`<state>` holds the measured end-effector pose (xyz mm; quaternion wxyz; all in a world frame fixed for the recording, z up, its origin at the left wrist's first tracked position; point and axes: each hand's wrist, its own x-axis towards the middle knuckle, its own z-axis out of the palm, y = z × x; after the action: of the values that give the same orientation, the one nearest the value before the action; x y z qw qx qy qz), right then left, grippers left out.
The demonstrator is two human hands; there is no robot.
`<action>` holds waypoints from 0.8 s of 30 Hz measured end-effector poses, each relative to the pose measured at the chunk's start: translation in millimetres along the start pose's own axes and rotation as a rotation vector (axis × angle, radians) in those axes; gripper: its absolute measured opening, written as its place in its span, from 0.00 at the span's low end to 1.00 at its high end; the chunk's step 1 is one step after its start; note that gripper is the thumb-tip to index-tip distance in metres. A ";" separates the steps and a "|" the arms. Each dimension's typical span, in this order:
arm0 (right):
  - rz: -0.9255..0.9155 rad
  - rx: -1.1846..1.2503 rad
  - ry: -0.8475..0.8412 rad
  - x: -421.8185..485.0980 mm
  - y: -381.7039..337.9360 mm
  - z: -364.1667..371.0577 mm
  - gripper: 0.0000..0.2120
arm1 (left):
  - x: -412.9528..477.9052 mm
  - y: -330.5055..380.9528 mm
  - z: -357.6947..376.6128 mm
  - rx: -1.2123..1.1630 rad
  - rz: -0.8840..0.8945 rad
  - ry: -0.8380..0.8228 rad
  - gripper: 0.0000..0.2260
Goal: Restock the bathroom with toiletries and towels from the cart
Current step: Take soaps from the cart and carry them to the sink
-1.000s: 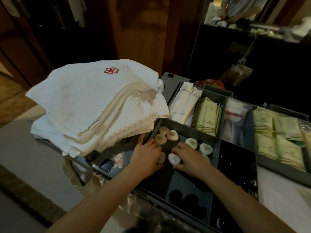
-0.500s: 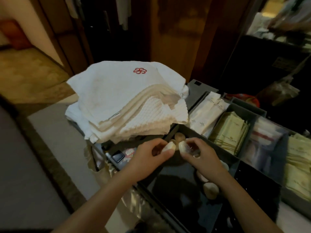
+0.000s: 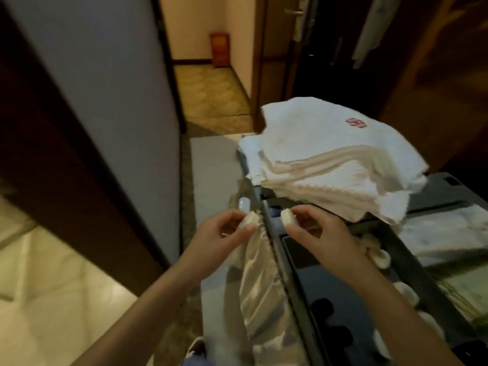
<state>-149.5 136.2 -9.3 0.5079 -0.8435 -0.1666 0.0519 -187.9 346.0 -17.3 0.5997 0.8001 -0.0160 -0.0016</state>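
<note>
Pinched in left hand (image 3: pixel 224 233), thumb and curled fingers (image 3: pixel 235 216) clamped: left soap (image 3: pixel 250 220), at fingertips, long axis toward 2 o'clock. Pinched likewise in right hand (image 3: pixel 319 231): right soap (image 3: pixel 287 217), pointing to 9 o'clock. Held apart, either side of cart rim (image 3: pixel 272 239). At 1 o'clock beyond: towels (image 3: pixel 330 159), stacked.

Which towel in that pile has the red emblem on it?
The topmost towel, smooth and white, carries the red emblem near its far edge. The cream waffle-textured towels stacked under it show none.
</note>
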 end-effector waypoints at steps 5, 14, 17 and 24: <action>-0.130 0.033 -0.236 33.1 -50.7 65.4 0.12 | -42.3 -20.4 -70.3 0.080 -0.057 0.229 0.10; -0.360 -0.072 -0.592 88.0 -134.5 234.4 0.10 | -127.7 -72.6 -217.1 0.179 -0.120 0.563 0.16; -0.378 -0.083 -0.718 103.2 -163.3 302.5 0.20 | -155.1 -94.9 -278.8 0.207 -0.177 0.631 0.16; -0.447 -0.087 -0.876 128.7 -239.1 465.9 0.14 | -226.2 -142.6 -421.7 0.245 -0.309 0.775 0.23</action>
<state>-202.9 672.8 -12.7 0.3532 -0.7066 -0.5433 0.2844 -401.5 796.9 -39.4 0.4545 0.7999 0.3301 0.2112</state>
